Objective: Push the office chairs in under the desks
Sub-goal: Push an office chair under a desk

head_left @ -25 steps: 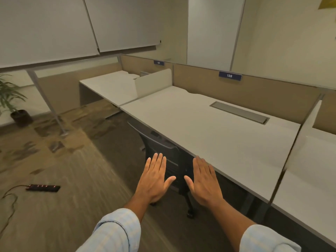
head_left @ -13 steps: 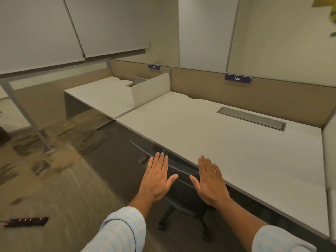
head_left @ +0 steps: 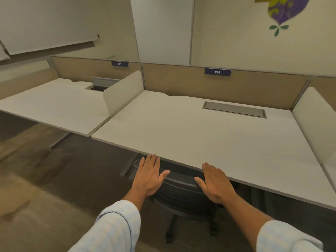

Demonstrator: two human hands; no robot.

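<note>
A black office chair [head_left: 181, 195] stands tucked mostly under the white desk [head_left: 209, 135] labelled 138; only its mesh backrest and wheeled base show below the desk's front edge. My left hand [head_left: 149, 176] and my right hand [head_left: 216, 184] are flat, fingers apart, held against the back of the backrest on its left and right sides. Neither hand grips anything. The chair's seat is hidden by the desktop.
A second white desk [head_left: 54, 108] labelled 137 stands to the left, split off by a low white divider [head_left: 123, 91]. Tan partition panels [head_left: 236, 88] run along the back. Another divider [head_left: 318, 117] bounds the right side. Carpeted floor [head_left: 45, 188] lies open to the left.
The view has swung right and closer to desk 138. The chair has moved further in under the desk with both flat hands following it.
</note>
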